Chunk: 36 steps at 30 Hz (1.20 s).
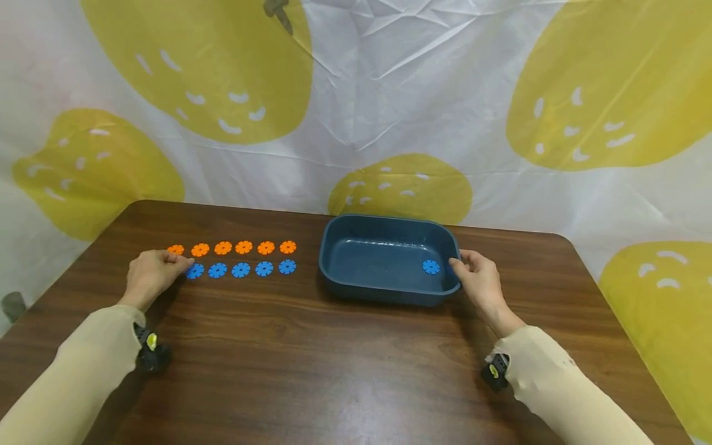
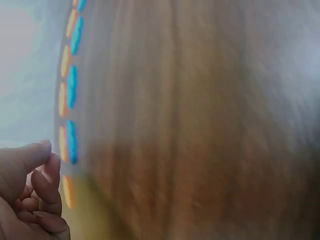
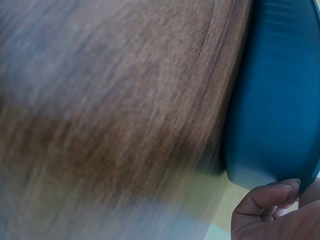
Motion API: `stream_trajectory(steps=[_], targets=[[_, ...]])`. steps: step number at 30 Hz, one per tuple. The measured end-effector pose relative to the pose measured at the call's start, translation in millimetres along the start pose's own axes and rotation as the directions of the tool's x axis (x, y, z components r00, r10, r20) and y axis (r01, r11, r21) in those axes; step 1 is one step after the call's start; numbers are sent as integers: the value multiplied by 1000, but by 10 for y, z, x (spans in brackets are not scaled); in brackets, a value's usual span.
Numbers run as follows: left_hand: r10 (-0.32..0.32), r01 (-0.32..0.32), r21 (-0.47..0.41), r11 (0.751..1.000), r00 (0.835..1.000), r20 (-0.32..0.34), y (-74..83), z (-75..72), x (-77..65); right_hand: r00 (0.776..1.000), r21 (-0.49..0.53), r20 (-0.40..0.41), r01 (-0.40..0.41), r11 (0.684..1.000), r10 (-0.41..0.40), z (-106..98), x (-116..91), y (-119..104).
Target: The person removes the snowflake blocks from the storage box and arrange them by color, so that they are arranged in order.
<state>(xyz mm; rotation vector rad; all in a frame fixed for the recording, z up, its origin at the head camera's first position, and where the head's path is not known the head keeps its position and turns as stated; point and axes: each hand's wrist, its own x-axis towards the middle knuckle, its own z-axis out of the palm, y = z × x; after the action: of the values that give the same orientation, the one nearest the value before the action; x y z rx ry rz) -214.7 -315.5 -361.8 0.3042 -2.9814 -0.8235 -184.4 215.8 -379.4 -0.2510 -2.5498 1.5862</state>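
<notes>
My left hand [image 1: 152, 272] is at the left end of two rows of flat notched plastic discs. Its thumb and forefinger tips come together at the edge of the leftmost blue disc [image 1: 195, 271], the other fingers curled; no disc shows between the tips in the left wrist view. With thumb over the rim and fingers outside, my right hand [image 1: 481, 278] grips the right end of a dark blue plastic basin [image 1: 384, 295]. One blue disc [image 1: 431, 267] lies on the basin floor near that hand. In the right wrist view, fingers [image 3: 267, 197] press against the basin's outer wall.
Several orange discs [image 1: 243, 247] form the back row, with several blue discs [image 1: 240, 270] in front of them, left of the basin. The brown wooden table [image 1: 311, 364] runs back to a lemon-patterned cloth [image 1: 423, 117]. Dark cameras sit on both wrists.
</notes>
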Motion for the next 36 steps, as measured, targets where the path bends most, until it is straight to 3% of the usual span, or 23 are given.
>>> stream_trajectory(steps=[4,12,18,24,29,36], targets=[[69,-70,-28,997,997,-34,120,10,-10,1000,-12,-6,5,1000,-5,-1,8,-3],[94,-91,-139,986,995,17,402,53,-45,1000,-20,-3,6,1000,-7,1,-7,-22],[142,-124,-230,965,988,66,712,117,-79,1000,-20,-1,10,1000,-10,-14,-14,-36],[198,-165,-264,950,975,103,1075,214,-116,1000,-10,0,12,1000,-12,-16,-10,-29],[273,-227,-325,918,956,104,1371,346,-136,1000,-16,-3,6,1000,-6,-18,-14,-20],[329,-258,-399,880,936,122,1770,535,-185,1000,-18,4,1,1000,-1,-11,-15,-26]])
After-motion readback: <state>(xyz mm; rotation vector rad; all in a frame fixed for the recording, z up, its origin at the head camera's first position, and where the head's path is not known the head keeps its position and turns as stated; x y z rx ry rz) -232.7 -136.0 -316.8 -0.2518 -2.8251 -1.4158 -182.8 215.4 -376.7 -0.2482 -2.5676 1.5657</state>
